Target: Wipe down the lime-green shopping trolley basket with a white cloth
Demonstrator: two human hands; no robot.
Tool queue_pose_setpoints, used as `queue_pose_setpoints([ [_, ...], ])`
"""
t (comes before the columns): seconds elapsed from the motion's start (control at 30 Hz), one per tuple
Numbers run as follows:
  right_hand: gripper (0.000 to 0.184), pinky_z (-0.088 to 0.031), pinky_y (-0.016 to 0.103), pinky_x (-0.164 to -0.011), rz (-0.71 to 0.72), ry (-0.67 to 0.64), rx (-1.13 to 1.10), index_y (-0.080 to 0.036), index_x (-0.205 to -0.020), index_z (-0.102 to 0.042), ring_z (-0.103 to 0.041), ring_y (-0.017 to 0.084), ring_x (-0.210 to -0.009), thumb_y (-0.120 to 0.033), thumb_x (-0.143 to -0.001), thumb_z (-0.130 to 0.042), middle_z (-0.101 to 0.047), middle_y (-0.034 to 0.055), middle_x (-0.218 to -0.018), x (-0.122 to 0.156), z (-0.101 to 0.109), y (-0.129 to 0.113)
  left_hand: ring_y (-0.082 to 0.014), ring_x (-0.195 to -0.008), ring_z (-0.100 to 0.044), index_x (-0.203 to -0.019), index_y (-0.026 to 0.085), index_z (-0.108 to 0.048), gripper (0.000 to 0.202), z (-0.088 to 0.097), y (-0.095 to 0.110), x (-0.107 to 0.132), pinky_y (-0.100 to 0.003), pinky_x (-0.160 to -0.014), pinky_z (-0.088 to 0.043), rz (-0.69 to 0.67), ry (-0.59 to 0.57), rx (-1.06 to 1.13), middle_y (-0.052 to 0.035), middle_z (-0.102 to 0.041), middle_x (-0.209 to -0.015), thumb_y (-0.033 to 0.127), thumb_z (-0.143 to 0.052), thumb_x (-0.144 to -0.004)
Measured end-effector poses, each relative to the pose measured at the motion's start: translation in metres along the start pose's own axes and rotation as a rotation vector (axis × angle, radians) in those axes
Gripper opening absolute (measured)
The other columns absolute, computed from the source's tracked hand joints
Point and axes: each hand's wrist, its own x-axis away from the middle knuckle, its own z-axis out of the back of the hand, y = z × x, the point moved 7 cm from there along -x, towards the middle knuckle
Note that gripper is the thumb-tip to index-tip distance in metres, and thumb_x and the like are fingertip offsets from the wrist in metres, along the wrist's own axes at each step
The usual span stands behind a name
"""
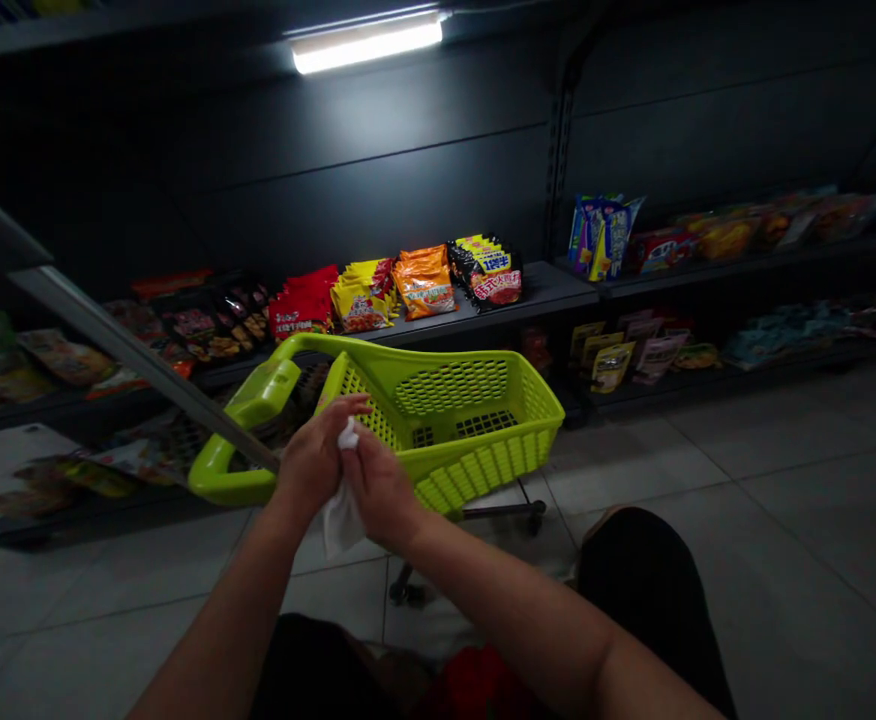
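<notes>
The white tissue (343, 518) is held between both hands, directly in front of the lime-green plastic shopping basket (445, 420). A small tip of it shows above the hands, while the larger fold hangs below them, between the two wrists.

The left hand (312, 466) is closed around the tissue's left side, its fingers (333, 420) curved inward toward the upper part. The right hand (380, 490) presses against it from the other side, its fingers (355, 465) bent against the tissue and the left hand. Both hands are clenched on the tissue, but the exact fingertip contact is hidden by the overlap.

The hands are over the near part of the basket, in view against its slotted wall. The basket's green handle (258, 395) extends to the left, and a metal caster frame (502, 510) shows beneath it.

Beyond the basket, dark metal store shelving (550, 285) holds an orange snack packet (423, 285), a red packet (303, 302) and other colored packets. A grey metal rail (130, 345) crosses the left of the view. A dark trouser leg (648, 570) is at lower right, above the pale floor tiles (783, 500).
</notes>
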Motion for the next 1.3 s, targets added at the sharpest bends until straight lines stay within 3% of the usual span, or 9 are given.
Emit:
queue_pose_setpoints([
  [0.2,0.021,-0.028,0.044,-0.117,0.283,-0.372,0.510,-0.027,-0.119,-0.065,-0.061,0.020,-0.103,-0.030,-0.099,-0.060,-0.074,0.0030,-0.104,0.029,0.056,0.050,-0.0287,-0.098,-0.073,-0.136,0.030,-0.059,0.055,-0.022,-0.005,0.002,-0.033,-0.074,-0.050,0.012,-0.282,-0.582,-0.0079,-0.075,-0.124,0.060,-0.030,-0.100],
  [0.53,0.030,-0.018,0.051,-0.120,0.057,-0.344,0.908,-0.028,-0.114,-0.071,-0.061,0.025,-0.108,-0.018,-0.086,-0.067,-0.077,0.0019,-0.103,0.053,0.260,0.128,-0.0323,-0.093,-0.072,-0.107,0.027,-0.074,0.064,-0.039,-0.010,0.003,-0.039,-0.076,-0.049,-0.095,-0.505,-0.619,-0.0125,-0.078,-0.105,0.067,-0.025,-0.096],
  [0.63,0.029,-0.024,0.052,-0.116,-0.044,-0.227,0.985,-0.024,-0.109,-0.073,-0.060,0.027,-0.104,-0.018,-0.082,-0.066,-0.075,0.0057,-0.098,0.055,0.297,0.143,-0.0304,-0.089,-0.072,-0.097,0.028,-0.075,0.062,-0.042,-0.006,0.004,-0.037,-0.076,-0.048,-0.146,-0.534,-0.582,-0.0113,-0.078,-0.100,0.068,-0.028,-0.095],
  [0.73,0.025,-0.036,0.046,-0.107,-0.080,-0.039,0.913,-0.020,-0.108,-0.072,-0.059,0.027,-0.104,-0.018,-0.085,-0.060,-0.072,0.0095,-0.103,0.060,0.282,0.137,-0.0311,-0.085,-0.071,-0.091,0.027,-0.074,0.061,-0.045,-0.002,0.004,-0.037,-0.072,-0.047,-0.173,-0.558,-0.588,-0.0125,-0.077,-0.094,0.068,-0.030,-0.095],
  [0.83,0.021,-0.040,0.041,-0.101,-0.080,0.053,0.764,-0.021,-0.108,-0.070,-0.057,0.027,-0.114,-0.020,-0.090,-0.059,-0.069,0.0116,-0.117,0.078,0.210,0.120,-0.0303,-0.085,-0.072,-0.091,0.028,-0.075,0.061,-0.048,0.001,0.002,-0.034,-0.070,-0.046,-0.152,-0.578,-0.596,-0.0113,-0.077,-0.093,0.068,-0.029,-0.095],
  [1.0,0.019,-0.035,0.048,-0.107,-0.071,-0.486,0.544,-0.027,-0.098,-0.071,-0.061,0.025,-0.103,-0.022,-0.080,-0.074,-0.071,0.0033,-0.098,0.142,0.051,0.117,-0.0292,-0.087,-0.073,-0.094,0.031,-0.076,0.060,-0.047,0.013,0.001,-0.033,-0.071,-0.046,-0.105,-0.544,-0.602,-0.0102,-0.078,-0.094,0.069,-0.030,-0.094],
  [1.07,0.031,-0.043,0.045,-0.100,-0.250,-0.315,0.424,-0.025,-0.106,-0.068,-0.063,0.026,-0.101,-0.024,-0.076,-0.076,-0.070,0.0047,-0.101,0.155,0.059,0.138,-0.0293,-0.087,-0.073,-0.095,0.031,-0.077,0.058,-0.048,0.016,0.002,-0.033,-0.071,-0.046,-0.075,-0.540,-0.590,-0.0106,-0.079,-0.094,0.069,-0.032,-0.093],
  [1.2,0.043,-0.051,0.036,-0.087,-0.592,0.614,0.203,-0.018,-0.122,-0.054,-0.062,0.022,-0.097,-0.031,-0.082,-0.063,-0.065,0.0086,-0.108,0.155,0.190,0.199,-0.0337,-0.088,-0.073,-0.098,0.032,-0.077,0.063,-0.051,0.018,0.002,-0.037,-0.069,-0.047,-0.045,-0.565,-0.603,-0.0119,-0.078,-0.095,0.072,-0.028,-0.092],
  [1.3,0.046,-0.048,0.040,-0.099,-0.642,0.939,0.207,-0.017,-0.127,-0.050,-0.059,0.022,-0.106,-0.034,-0.085,-0.057,-0.060,0.0134,-0.119,0.131,0.254,0.224,-0.0361,-0.089,-0.073,-0.098,0.032,-0.077,0.066,-0.055,0.023,-0.003,-0.039,-0.070,-0.047,-0.029,-0.578,-0.621,-0.0129,-0.078,-0.095,0.073,-0.027,-0.091],
])
